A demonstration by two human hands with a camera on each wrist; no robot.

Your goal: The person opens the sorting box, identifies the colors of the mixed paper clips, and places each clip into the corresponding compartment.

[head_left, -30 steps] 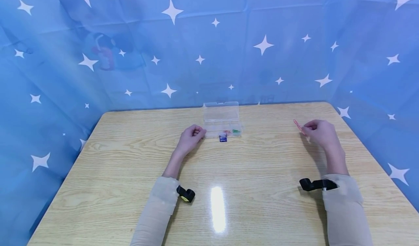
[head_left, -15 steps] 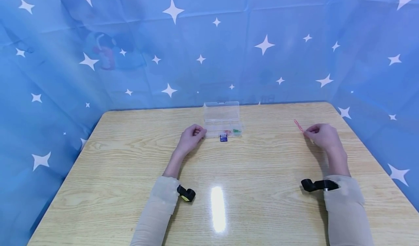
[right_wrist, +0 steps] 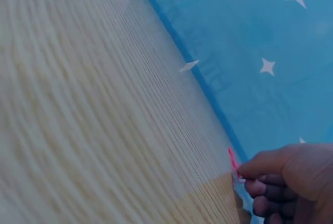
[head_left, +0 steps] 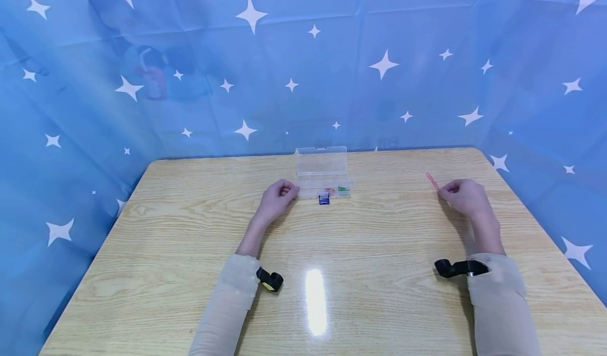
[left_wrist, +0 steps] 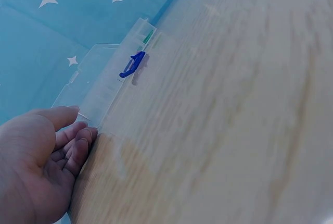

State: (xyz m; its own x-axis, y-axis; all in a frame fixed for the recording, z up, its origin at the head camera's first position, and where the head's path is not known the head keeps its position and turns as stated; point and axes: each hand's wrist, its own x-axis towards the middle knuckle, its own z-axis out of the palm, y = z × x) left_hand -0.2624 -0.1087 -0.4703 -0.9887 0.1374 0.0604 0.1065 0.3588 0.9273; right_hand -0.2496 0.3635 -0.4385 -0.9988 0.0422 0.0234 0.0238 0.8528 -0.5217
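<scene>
The clear plastic box, its lid raised at the back, stands near the table's far edge. My left hand holds the box's left front corner, thumb and curled fingers at the wall in the left wrist view. On the box front is a dark blue latch. Small red pieces and green pieces lie in its right part. Far to the right, my right hand pinches the lower end of a thin red paper clip between thumb and forefinger; its other end points away.
The wooden table reaches back to a blue curtain with white stars. A black camera mount sits on each wrist, on the left sleeve and right sleeve.
My right hand has slid slightly back and down along the red paper clip, then a little left. The clip hardly shifts. My left hand and the box stay in place.
</scene>
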